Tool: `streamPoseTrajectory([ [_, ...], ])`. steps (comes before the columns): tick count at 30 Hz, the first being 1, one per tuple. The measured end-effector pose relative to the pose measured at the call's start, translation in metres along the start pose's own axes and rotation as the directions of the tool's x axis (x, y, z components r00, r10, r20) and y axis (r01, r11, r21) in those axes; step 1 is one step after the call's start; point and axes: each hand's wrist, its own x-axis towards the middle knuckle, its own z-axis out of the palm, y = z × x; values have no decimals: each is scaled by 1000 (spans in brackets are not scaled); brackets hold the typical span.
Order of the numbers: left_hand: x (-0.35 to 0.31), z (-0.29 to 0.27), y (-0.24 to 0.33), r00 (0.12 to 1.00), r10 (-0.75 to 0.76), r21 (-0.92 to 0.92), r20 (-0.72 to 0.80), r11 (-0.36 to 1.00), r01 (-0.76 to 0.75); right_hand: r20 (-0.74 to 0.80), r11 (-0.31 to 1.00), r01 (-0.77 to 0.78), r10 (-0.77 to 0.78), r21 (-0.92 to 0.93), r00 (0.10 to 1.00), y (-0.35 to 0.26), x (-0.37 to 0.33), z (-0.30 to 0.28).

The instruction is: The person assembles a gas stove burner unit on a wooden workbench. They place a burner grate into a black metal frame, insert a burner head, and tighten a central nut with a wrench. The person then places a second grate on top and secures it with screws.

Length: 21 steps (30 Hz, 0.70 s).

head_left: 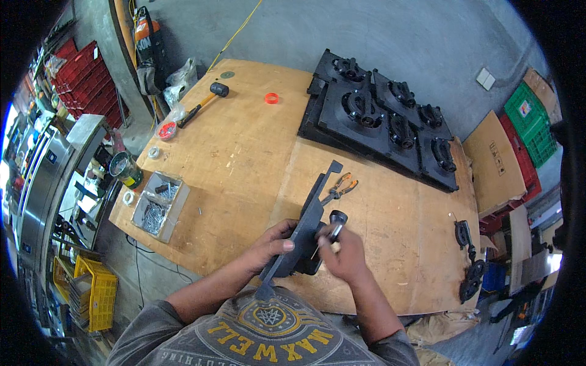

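Close to my body, a black panel with tabs at its ends stands tilted on edge. My left hand grips its left face, thumb across the surface. On the panel's right side, my right hand is closed around a short black and silver cylindrical tool with a round dark end. A thin rod shows below those fingers, close to the panel; I cannot tell what it belongs to. Just beyond the panel, pliers with orange and black handles lie on the wooden table.
Black panels with round fittings are stacked at the back right. A mallet, red ring, box of screws and tin can lie toward the left. Black fittings sit at the right edge.
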Motion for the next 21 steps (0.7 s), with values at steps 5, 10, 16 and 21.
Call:
streamPoseTrajectory([
  [5,4,0,-3,1000,9,50,23,999,-11,72,585,-429,534,688,842,50,21,7],
  [10,2,-9,-2,1000,1,28,23,1000,-2,89,543,-442,555,714,827,38,33,0],
  [16,3,4,13,999,-25,122,26,992,22,-168,899,-199,282,390,944,15,5,-1],
  [21,5,-5,2,996,-28,104,89,994,19,-34,993,-118,118,19,992,-12,-11,-8],
])
